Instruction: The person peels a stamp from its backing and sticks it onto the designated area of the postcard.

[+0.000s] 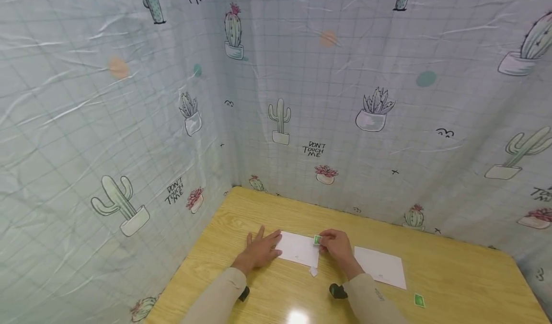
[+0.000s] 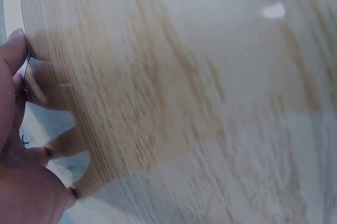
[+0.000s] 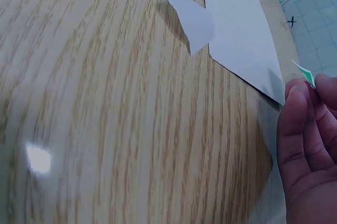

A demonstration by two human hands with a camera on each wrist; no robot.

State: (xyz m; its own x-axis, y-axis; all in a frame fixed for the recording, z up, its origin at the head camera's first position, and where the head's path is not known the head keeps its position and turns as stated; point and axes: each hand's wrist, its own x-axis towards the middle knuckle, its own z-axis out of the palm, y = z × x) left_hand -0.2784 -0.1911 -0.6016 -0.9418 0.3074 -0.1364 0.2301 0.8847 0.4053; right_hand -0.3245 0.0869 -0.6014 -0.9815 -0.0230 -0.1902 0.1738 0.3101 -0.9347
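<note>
A white envelope lies on the table in the head view. My left hand rests with spread fingers at its left edge. In the left wrist view only part of that left hand shows, at the left border. At the envelope's upper right corner, my right hand pinches a small green stamp with a white border. The right wrist view shows the stamp tilted between thumb and fingers of the right hand. Whether it touches the envelope I cannot tell.
A torn white paper scrap lies by the envelope's lower right corner. To the right is a second white envelope, with another green stamp nearer the front. The wooden table meets a cactus-print curtain behind and at left.
</note>
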